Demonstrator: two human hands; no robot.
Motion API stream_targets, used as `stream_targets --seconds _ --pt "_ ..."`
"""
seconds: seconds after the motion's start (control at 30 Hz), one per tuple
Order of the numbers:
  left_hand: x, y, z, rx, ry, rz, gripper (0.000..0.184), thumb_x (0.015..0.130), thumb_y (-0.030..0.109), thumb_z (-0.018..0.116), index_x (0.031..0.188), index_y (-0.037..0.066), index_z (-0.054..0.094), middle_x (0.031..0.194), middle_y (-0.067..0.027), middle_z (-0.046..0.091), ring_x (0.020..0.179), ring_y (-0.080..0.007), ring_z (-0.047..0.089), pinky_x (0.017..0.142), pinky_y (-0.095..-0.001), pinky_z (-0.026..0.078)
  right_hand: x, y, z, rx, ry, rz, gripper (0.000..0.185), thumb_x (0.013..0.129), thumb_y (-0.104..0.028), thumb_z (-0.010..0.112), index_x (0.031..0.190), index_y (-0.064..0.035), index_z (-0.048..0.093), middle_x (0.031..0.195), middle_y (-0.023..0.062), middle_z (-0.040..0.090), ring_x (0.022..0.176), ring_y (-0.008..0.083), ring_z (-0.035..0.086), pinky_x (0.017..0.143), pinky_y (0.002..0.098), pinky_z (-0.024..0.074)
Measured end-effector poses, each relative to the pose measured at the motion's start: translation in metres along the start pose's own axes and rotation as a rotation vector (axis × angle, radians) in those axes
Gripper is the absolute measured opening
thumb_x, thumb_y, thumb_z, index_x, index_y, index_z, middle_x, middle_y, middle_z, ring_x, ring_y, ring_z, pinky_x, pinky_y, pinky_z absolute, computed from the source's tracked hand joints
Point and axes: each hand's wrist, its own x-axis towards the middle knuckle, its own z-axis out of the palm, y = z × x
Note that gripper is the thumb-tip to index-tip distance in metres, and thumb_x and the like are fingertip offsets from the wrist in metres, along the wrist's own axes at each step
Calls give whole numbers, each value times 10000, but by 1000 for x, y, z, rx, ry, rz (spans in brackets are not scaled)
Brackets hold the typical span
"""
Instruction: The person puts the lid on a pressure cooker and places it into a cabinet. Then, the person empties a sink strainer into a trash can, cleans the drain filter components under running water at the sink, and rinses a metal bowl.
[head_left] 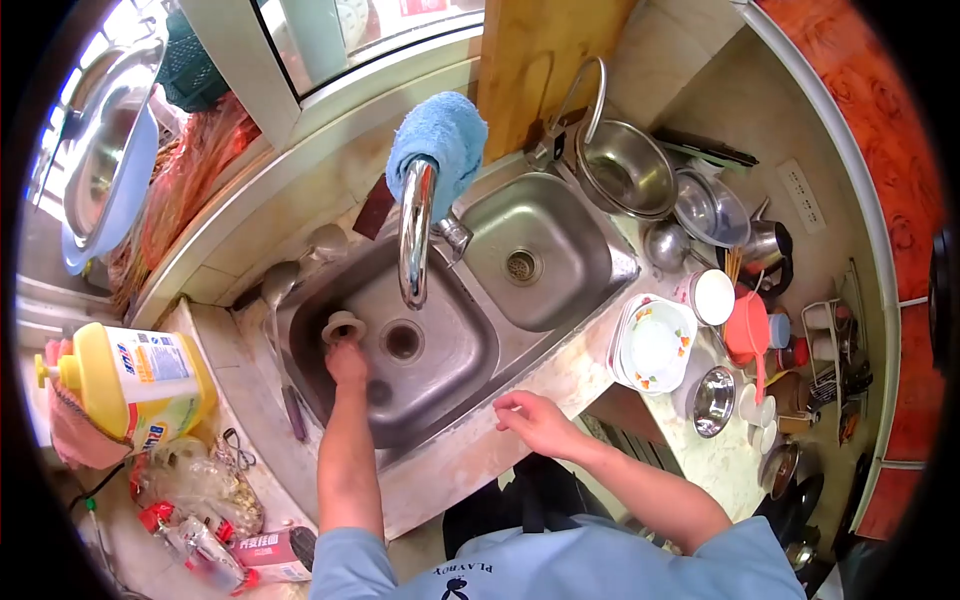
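Observation:
My left hand [347, 362] reaches down into the left sink basin [455, 320], fingers closed on a small, round, pale sink strainer [343, 326]. The strainer is just left of the drain hole [403, 342], apart from it. Over the counter's front edge hangs my right hand [537, 420], loosely curled and with nothing in it. Above the basin stands a chrome faucet [415, 240] with a blue cloth [440, 140] wrapped around its top. My left fingertips are partly hidden behind the hand.
A second basin [540, 255] adjoins on the right. White bowls [655, 343], a metal bowl [714, 402] and a red dipper [748, 325] stand on the right counter. Metal basins [625, 170] are behind. On the left are a ladle [280, 285] and a yellow jug [150, 380].

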Motion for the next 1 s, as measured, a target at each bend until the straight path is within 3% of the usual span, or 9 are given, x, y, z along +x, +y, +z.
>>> stream_targets --seconds 0.33,0.53,0.6,0.67,0.77,0.83,0.9,0.93,1.0 --pt "0 12 -8 -96 -26 -57 267 759 195 557 969 49 634 951 -163 642 985 -325 586 817 -443 492 -41 73 -36 74 43 217 289 907 -227 522 1037 25 579 910 94 643 826 165 641 743 280 485" --pt "2 -3 39 -380 126 40 258 745 259 584 878 57 671 905 -174 658 893 -385 609 791 -436 492 -91 139 -74 -18 245 267 275 886 -227 524 967 23 605 834 84 656 790 155 648 722 277 487" --pt "5 3 63 -300 128 -3 245 804 263 582 836 34 662 743 -143 661 714 -326 643 654 -386 514 -117 190 -82 6 334 321 260 879 -221 518 939 14 614 814 83 658 783 147 647 718 279 486" --pt "21 12 89 -971 -268 -197 267 870 264 565 773 25 633 630 -83 623 547 -208 606 521 -305 481 -161 236 -88 -43 429 459 249 861 -222 506 880 -8 632 767 83 659 757 144 646 705 285 490" --pt "19 66 50 -1389 -494 -361 301 914 291 547 731 53 567 601 -49 575 491 -131 541 391 -258 416 -231 276 -76 -236 510 705 281 826 -264 491 788 -41 658 698 93 657 695 182 649 677 319 503" --pt "24 87 34 -1556 -548 -381 287 910 280 557 732 55 562 625 -50 582 494 -127 541 393 -256 415 -276 323 -66 -506 357 590 310 814 -302 495 759 -48 664 688 92 666 671 217 652 674 342 509" --pt "24 106 11 -1670 -591 -394 212 884 229 579 813 30 594 723 -70 619 588 -161 588 485 -276 470 -298 316 -50 -29 524 930 316 811 -304 494 756 -47 671 756 120 682 688 259 657 685 360 513" --pt "26 112 12 -1668 -592 -378 212 884 229 579 813 30 594 723 -70 619 588 -161 588 485 -276 470 -305 309 -47 -20 531 923 316 811 -304 494 756 -47 671 756 120 682 688 259 657 685 360 513" --pt "25 112 26 -1233 -164 -180 218 857 196 577 930 -3 628 773 -79 638 731 -211 621 656 -312 510 -311 304 -42 -83 573 993 328 813 -301 492 765 -32 674 802 158 680 725 317 654 690 392 518"
